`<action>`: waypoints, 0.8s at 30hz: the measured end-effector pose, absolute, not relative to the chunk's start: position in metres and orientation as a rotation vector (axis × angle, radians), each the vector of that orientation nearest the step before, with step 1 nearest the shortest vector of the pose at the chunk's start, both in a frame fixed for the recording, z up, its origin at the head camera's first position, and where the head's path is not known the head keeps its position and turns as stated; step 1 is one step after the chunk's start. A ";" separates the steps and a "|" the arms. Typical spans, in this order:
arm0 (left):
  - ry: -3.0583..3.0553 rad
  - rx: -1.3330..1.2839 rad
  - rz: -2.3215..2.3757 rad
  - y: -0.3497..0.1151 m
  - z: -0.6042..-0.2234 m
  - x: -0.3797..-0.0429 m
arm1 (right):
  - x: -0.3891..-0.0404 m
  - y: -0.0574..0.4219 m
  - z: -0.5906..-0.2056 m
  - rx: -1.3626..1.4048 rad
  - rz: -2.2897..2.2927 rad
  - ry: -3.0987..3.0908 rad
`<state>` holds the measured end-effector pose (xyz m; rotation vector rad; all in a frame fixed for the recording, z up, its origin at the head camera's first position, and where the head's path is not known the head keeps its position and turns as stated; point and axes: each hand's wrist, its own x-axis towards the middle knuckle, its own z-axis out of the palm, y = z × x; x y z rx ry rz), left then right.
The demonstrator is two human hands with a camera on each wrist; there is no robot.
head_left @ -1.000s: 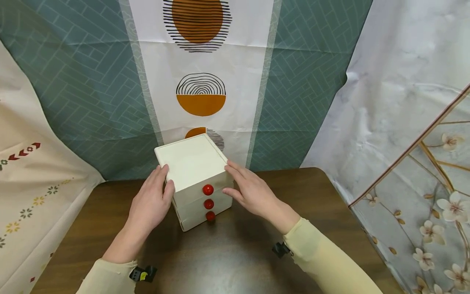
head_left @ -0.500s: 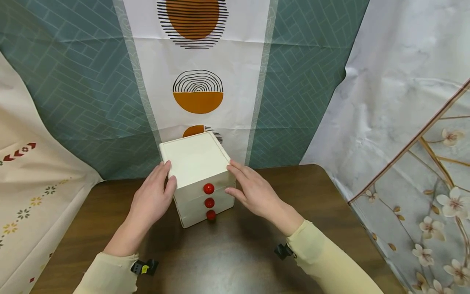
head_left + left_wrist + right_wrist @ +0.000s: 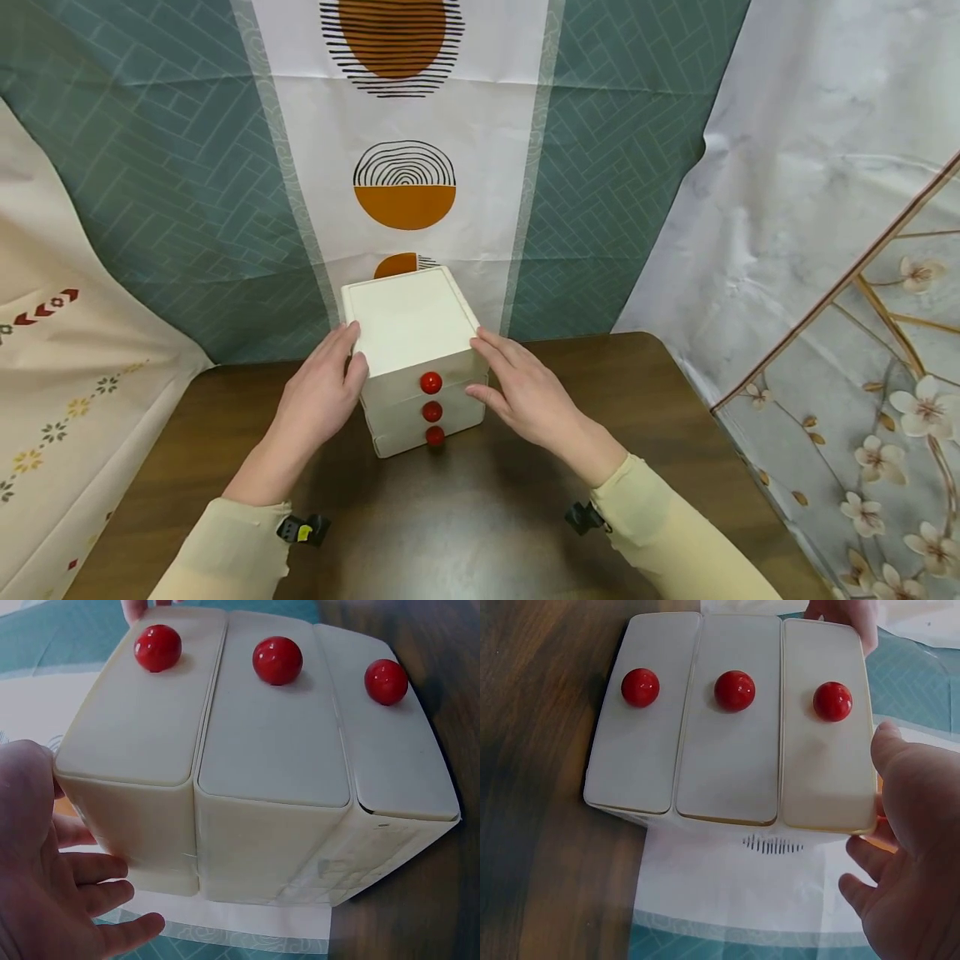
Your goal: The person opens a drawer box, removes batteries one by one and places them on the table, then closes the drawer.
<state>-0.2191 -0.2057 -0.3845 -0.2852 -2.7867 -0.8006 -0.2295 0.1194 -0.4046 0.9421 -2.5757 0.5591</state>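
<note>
A small off-white chest of three drawers stands on the wooden table, seen from above in the head view. Each drawer front carries one round red knob, such as the top knob, and the fronts sit flush. My left hand touches its left side near the top edge, fingers extended. On the opposite side my right hand lays its fingertips along the top right edge, thumb near the front corner. In the left wrist view the left fingers lie loosely spread along the chest's side. Both hands hold only the chest between them.
The dark wooden table has a rounded back right corner. Behind it hangs a teal and white patterned cloth. A cream cloth borders the left, and a floral cloth the right.
The chest has shifted somewhat right and turned slightly, its front now squarer to the head view. Both hands have moved along with it, staying at its sides.
</note>
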 end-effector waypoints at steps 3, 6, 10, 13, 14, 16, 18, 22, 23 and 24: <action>-2.801 -0.292 -0.805 -0.204 -0.384 -0.223 | -0.229 0.122 -0.405 0.936 0.554 -2.574; -2.815 -0.298 -0.813 -0.202 -0.386 -0.227 | -0.228 0.124 -0.406 0.932 0.552 -2.567; -2.820 -0.308 -0.815 -0.200 -0.390 -0.231 | -0.226 0.128 -0.408 0.925 0.551 -2.557; -2.823 -0.313 -0.814 -0.199 -0.390 -0.233 | -0.224 0.130 -0.408 0.920 0.553 -2.551; -2.824 -0.315 -0.815 -0.198 -0.390 -0.233 | -0.224 0.130 -0.408 0.919 0.555 -2.549; -2.826 -0.324 -0.814 -0.199 -0.390 -0.233 | -0.222 0.131 -0.408 0.919 0.556 -2.545; -2.826 -0.338 -0.812 -0.199 -0.389 -0.234 | -0.221 0.131 -0.407 0.918 0.554 -2.543; -2.829 -0.367 -0.810 -0.198 -0.389 -0.234 | -0.217 0.132 -0.406 0.915 0.553 -2.534; -2.831 -0.372 -0.812 -0.198 -0.389 -0.234 | -0.217 0.132 -0.407 0.915 0.554 -2.527; -2.831 -0.374 -0.813 -0.198 -0.388 -0.234 | -0.216 0.133 -0.407 0.914 0.556 -2.525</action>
